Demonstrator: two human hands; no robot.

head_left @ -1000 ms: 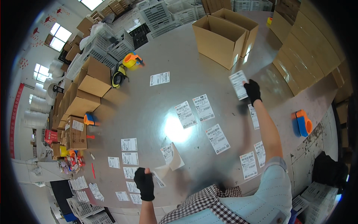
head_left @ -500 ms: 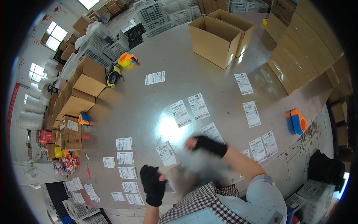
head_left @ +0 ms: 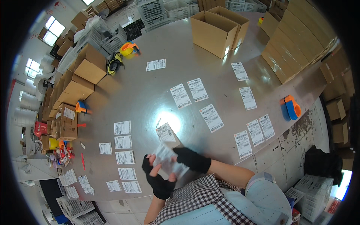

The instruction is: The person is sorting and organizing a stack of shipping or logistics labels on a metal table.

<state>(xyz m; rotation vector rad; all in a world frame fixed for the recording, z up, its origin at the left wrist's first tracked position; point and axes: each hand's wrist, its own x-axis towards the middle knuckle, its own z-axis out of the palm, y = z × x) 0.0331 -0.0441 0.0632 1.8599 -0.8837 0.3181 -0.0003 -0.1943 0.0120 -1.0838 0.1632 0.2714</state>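
Observation:
Just in front of my body, a blurred white printed label (head_left: pixel 167 154) is held between my two hands, which wear black fingerless gloves. My left hand (head_left: pixel 159 178) grips its near left side, thumb and fingers bent around it. My right hand (head_left: pixel 192 159) closes on its right side, the fingers partly hidden. Right beyond the held label lies a stack of labels (head_left: pixel 165 132) on the tabletop, partly covered by it. More white labels lie flat on the left, among them one (head_left: pixel 125 158) near my left hand. Another label (head_left: pixel 243 144) lies to the right.
Open cardboard boxes (head_left: pixel 213 35) stand at the far side, and more boxes (head_left: pixel 77 88) line the left edge. Flattened cartons (head_left: pixel 296 43) are stacked at the right. Tape dispensers, one orange and blue (head_left: pixel 290 108), sit near the table (head_left: pixel 142 101) edges.
My right hand has come left and down to meet my left hand, and both now hold a label between them. The view has tilted, so the table contents appear higher.

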